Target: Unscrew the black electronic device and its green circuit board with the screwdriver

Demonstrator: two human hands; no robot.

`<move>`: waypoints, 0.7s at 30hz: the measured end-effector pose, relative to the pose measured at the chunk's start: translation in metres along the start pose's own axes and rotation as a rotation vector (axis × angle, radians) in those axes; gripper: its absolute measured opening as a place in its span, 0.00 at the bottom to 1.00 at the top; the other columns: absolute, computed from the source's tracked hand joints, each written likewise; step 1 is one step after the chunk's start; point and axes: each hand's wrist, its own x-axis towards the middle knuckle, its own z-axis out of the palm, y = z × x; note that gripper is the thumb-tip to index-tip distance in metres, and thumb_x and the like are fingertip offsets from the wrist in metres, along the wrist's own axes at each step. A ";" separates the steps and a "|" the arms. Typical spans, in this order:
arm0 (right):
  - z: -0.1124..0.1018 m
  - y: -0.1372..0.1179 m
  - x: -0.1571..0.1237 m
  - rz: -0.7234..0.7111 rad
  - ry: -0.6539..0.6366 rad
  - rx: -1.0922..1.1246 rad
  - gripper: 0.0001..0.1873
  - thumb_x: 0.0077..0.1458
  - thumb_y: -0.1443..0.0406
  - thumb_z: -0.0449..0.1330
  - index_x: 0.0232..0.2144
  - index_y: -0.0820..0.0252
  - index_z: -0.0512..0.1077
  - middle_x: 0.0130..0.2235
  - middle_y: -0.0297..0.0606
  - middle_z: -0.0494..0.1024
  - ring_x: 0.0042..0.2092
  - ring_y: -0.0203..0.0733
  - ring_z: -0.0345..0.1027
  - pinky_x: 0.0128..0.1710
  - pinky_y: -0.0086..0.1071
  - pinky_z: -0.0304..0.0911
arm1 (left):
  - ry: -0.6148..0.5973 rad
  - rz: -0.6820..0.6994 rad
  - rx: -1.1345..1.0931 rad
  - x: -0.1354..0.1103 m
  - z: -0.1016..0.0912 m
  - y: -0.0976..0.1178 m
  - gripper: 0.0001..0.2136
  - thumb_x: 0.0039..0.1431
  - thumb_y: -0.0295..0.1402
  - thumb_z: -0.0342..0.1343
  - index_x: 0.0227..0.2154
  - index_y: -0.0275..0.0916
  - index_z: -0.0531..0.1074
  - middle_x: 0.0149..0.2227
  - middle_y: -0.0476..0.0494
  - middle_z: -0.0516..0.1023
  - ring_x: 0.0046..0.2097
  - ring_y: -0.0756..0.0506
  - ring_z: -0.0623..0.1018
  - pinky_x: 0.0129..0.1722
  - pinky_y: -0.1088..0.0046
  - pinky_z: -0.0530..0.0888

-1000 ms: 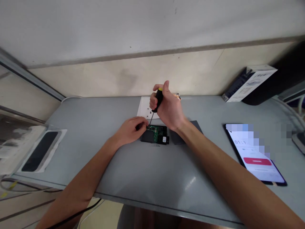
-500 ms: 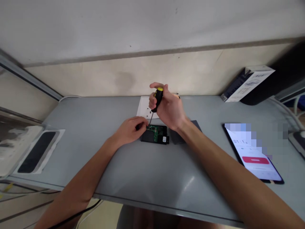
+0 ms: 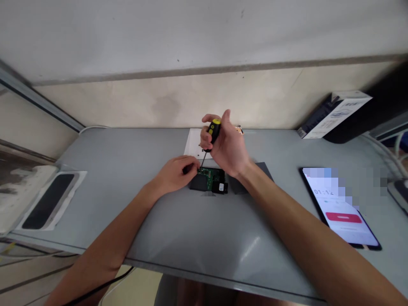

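A small black device with its green circuit board exposed lies in the middle of the grey table. My left hand rests on the table with its fingers pinched against the device's left end. My right hand is closed round a black screwdriver with a yellow cap. The screwdriver stands nearly upright, its tip down on the board's left corner beside my left fingertips.
A white sheet with tiny dark screws lies behind the device. A dark flat cover sits under my right wrist. A lit phone lies at right, a box behind it. A black phone on white wrap lies at left.
My right hand's fingers have shifted round the screwdriver handle, which stays on the same corner of the board. My left hand has not moved.
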 end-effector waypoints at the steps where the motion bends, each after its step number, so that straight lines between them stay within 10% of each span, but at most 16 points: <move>1: 0.000 0.000 0.000 -0.004 0.012 0.003 0.26 0.63 0.37 0.56 0.34 0.52 0.66 0.26 0.29 0.60 0.26 0.36 0.55 0.28 0.34 0.61 | -0.004 -0.005 0.000 0.000 0.000 0.000 0.12 0.64 0.35 0.47 0.35 0.41 0.76 0.33 0.48 0.81 0.31 0.48 0.74 0.34 0.71 0.70; 8: -0.002 0.001 0.000 -0.011 -0.067 -0.066 0.22 0.63 0.41 0.60 0.37 0.52 0.69 0.31 0.33 0.68 0.33 0.38 0.66 0.36 0.34 0.66 | -0.001 -0.001 -0.008 0.000 -0.001 0.000 0.11 0.65 0.35 0.48 0.34 0.41 0.76 0.33 0.49 0.81 0.32 0.48 0.75 0.34 0.71 0.71; 21: 0.006 -0.001 -0.006 -0.015 -0.085 -0.023 0.32 0.64 0.35 0.49 0.27 0.54 0.65 0.28 0.33 0.56 0.27 0.36 0.51 0.25 0.33 0.56 | 0.010 0.000 -0.022 0.000 0.002 -0.004 0.12 0.64 0.35 0.47 0.35 0.41 0.76 0.32 0.49 0.80 0.31 0.48 0.74 0.34 0.71 0.69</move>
